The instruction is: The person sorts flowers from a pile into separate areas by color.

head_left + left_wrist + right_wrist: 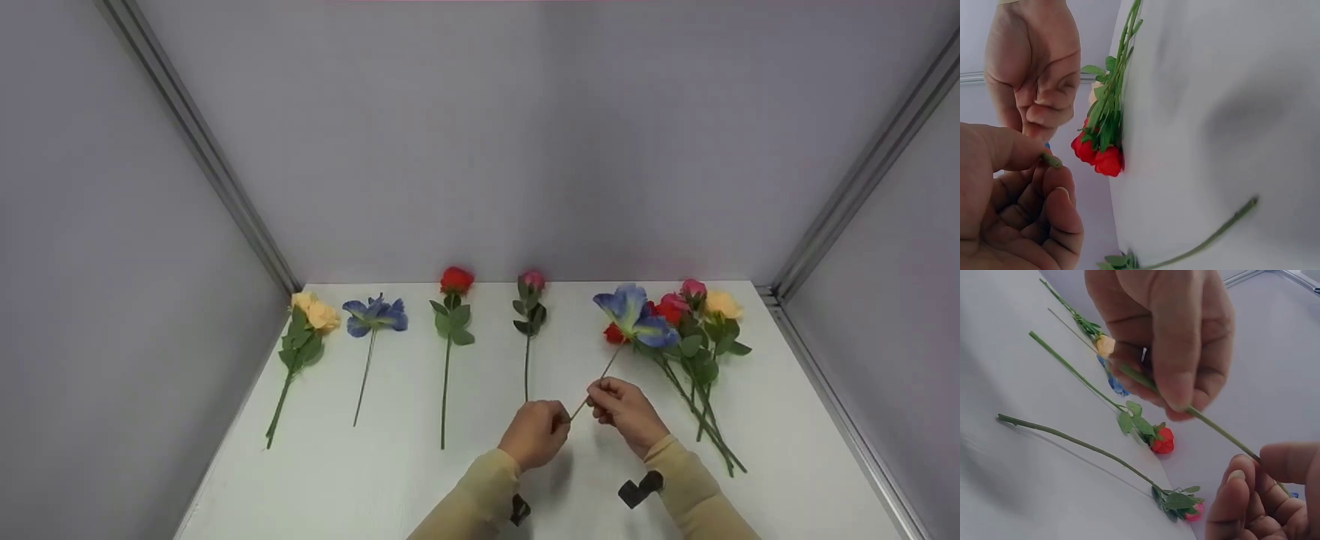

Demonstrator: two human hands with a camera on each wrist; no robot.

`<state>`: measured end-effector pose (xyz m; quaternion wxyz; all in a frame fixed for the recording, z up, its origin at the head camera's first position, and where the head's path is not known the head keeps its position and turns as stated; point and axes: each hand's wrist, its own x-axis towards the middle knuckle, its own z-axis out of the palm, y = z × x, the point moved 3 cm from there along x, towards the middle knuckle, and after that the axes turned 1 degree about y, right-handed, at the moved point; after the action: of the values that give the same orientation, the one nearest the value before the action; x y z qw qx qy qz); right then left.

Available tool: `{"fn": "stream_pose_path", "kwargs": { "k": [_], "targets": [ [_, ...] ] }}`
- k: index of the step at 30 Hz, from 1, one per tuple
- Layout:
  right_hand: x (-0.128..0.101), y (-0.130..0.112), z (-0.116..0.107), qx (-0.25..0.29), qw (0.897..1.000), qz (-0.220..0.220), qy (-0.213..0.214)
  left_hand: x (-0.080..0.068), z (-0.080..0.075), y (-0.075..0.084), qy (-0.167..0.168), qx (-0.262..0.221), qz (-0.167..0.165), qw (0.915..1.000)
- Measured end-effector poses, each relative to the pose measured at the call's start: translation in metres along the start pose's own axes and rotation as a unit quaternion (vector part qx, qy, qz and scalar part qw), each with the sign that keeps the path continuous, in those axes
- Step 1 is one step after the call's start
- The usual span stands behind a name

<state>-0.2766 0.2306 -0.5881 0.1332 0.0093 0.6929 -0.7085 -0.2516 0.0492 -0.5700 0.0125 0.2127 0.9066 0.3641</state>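
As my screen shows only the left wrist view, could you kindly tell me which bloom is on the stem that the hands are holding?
Observer: The head view shows it is a blue flower.
Operator: Thank you. Is there another like it?
Observer: Yes, a second blue flower lies to the left of a single red flower.
Operator: And what lies farthest left?
Observer: Yellow flowers, by the table's left edge.

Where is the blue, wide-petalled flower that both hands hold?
In the head view, the flower is right of centre, its stem pinched by the left hand and right hand, its bloom overlapping the bright red roses.
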Motion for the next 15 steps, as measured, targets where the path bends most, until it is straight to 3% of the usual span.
{"fn": "stream_pose_path", "kwargs": {
  "k": [7, 11, 15],
  "targets": [
    [-0.001, -0.004, -0.02, 0.012, 0.999, -0.009, 0.035, -0.009, -0.018, -0.012, -0.008, 0.029, 0.002, 0.9996],
    [-0.005, -0.002, -0.042, 0.001, 0.998, -0.004, 0.06, -0.016, -0.039, -0.027, 0.02, 0.034, 0.017, 0.9991],
    [-0.013, 0.004, -0.069, -0.021, 0.996, 0.014, 0.086, -0.022, -0.068, -0.053, 0.054, 0.031, 0.01, 0.998]
  ]
}}
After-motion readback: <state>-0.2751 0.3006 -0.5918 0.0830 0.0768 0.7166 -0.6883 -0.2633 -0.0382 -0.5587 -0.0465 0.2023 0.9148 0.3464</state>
